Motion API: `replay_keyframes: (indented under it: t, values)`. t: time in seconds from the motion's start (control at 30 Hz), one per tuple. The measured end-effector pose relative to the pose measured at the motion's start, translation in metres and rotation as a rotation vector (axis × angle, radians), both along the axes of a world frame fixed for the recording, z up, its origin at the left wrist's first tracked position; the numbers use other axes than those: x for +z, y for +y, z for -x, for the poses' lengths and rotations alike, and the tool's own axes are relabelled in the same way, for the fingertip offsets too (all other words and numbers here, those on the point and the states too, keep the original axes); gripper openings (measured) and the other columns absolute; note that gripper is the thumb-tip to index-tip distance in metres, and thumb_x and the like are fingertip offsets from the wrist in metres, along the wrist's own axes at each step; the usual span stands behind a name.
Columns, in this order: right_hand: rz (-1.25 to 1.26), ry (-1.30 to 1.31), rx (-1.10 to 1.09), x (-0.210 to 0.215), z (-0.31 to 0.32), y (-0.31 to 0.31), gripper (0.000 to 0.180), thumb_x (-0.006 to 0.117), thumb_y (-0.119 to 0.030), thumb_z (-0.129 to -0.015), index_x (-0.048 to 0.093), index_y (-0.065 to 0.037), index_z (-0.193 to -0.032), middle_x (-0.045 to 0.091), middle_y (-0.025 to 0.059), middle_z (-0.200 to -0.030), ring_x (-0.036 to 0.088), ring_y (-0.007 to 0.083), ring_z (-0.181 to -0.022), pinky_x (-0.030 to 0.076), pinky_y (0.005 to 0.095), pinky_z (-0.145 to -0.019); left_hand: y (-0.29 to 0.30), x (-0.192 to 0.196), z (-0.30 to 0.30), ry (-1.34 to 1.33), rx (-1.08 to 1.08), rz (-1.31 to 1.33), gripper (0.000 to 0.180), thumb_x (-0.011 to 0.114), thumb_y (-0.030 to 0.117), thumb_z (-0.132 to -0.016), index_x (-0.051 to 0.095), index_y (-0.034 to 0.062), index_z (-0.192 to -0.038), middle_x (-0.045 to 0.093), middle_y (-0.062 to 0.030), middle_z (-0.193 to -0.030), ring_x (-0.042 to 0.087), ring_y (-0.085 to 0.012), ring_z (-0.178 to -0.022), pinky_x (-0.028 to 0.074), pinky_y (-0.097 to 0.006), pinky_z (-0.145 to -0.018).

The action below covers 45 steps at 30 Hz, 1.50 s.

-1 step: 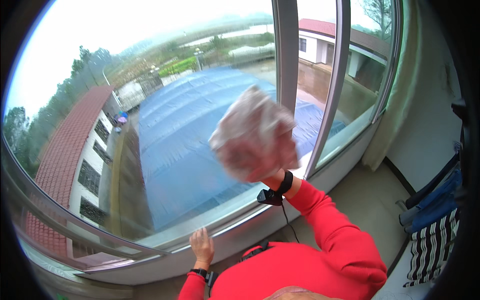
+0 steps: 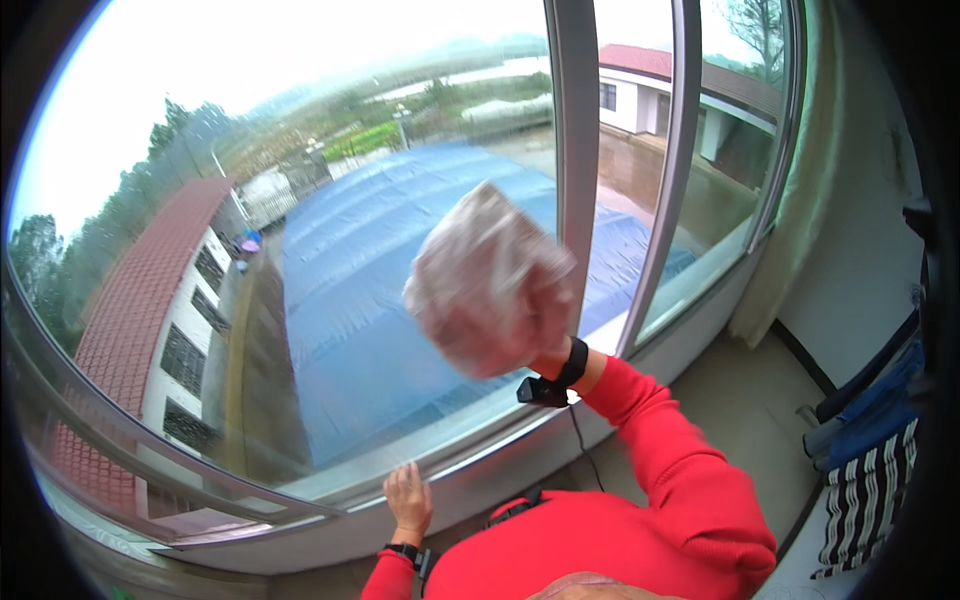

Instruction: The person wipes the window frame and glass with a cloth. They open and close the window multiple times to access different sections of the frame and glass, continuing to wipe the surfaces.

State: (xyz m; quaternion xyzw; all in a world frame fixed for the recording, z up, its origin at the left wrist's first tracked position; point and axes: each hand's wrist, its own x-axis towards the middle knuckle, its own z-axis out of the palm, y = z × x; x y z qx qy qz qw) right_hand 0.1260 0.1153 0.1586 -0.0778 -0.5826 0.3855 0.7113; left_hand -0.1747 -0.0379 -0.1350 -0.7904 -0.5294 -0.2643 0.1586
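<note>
A crumpled pale pinkish-grey cloth, blurred by motion, is against or just in front of the large window pane. My right hand holds it, with the fingers hidden behind the folds; only the base of the hand and the wrist show. A black strap with a small dark device and a cable sits around that wrist. Lower down, my left hand rests on the edge of the window sill, fingers stretched out and nothing in them.
Right of the cloth stand the upright window frame and a second upright. A pale curtain hangs by the wall. Dark and blue clothes and a black-and-white striped cloth are at the right. Outside lies a blue tarpaulin roof.
The cloth and my right hand have shifted slightly left and down across the pane. My left hand stays on the sill; the whole view has moved a little.
</note>
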Motion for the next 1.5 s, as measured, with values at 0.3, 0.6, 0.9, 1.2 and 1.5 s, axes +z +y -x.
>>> replay_keyframes:
  t: [0.3, 0.6, 0.9, 1.2, 1.5]
  values:
    - [-0.801, -0.225, -0.735, 0.303, -0.033, 0.026, 0.031, 0.049, -0.028, -0.097, 0.056, -0.001, -0.109, 0.059, 0.0118, -0.104, 0.059, 0.0175, -0.085, 0.051, 0.0333, -0.070, 0.013, -0.038, 0.008, 0.000, -0.025, -0.103, 0.061, 0.070, 0.020, -0.071, 0.056, 0.0013, -0.127, 0.051, -0.0169, -0.126, 0.046, -0.0366, -0.120, 0.037, -0.053, -0.100]
    - [-1.178, -0.079, -0.169, 0.502, 0.115, 0.014, 0.027, 0.050, -0.026, -0.096, 0.058, -0.001, -0.105, 0.062, 0.0130, -0.110, 0.062, 0.0165, -0.091, 0.053, 0.0332, -0.073, 0.005, -0.053, -0.004, -0.167, 0.006, -0.100, 0.058, 0.059, 0.023, -0.090, 0.043, 0.0029, -0.142, 0.049, -0.0180, -0.136, 0.045, -0.0356, -0.126, 0.034, -0.052, -0.105]
    - [-1.876, -0.159, 1.263, 0.368, 0.283, -0.034, 0.030, 0.065, -0.026, -0.089, 0.062, 0.000, -0.103, 0.065, 0.0154, -0.096, 0.068, 0.0249, -0.085, 0.058, 0.0362, -0.077, 0.006, -0.052, 0.002, -0.149, -0.012, -0.108, 0.055, 0.058, 0.025, -0.092, 0.045, 0.0049, -0.142, 0.047, -0.0171, -0.140, 0.045, -0.0347, -0.127, 0.035, -0.051, -0.104]
    - [-1.223, -0.436, -0.114, 0.320, 0.024, 0.009, 0.036, 0.066, -0.032, -0.090, 0.060, -0.004, -0.112, 0.063, 0.0120, -0.106, 0.064, 0.0238, -0.096, 0.051, 0.0387, -0.090, 0.008, -0.052, 0.011, -0.123, -0.065, -0.122, 0.058, 0.057, 0.027, -0.092, 0.044, 0.0043, -0.143, 0.047, -0.0176, -0.141, 0.048, -0.0360, -0.123, 0.036, -0.050, -0.104]
    - [-0.870, -0.212, -0.878, 0.393, -0.109, 0.031, 0.036, 0.068, -0.026, -0.088, 0.058, -0.004, -0.115, 0.063, 0.0095, -0.108, 0.061, 0.0207, -0.098, 0.050, 0.0354, -0.089, 0.016, -0.049, 0.012, -0.050, 0.025, -0.016, 0.054, 0.056, 0.029, -0.092, 0.047, 0.0045, -0.141, 0.049, -0.0174, -0.139, 0.042, -0.0367, -0.129, 0.034, -0.053, -0.104]
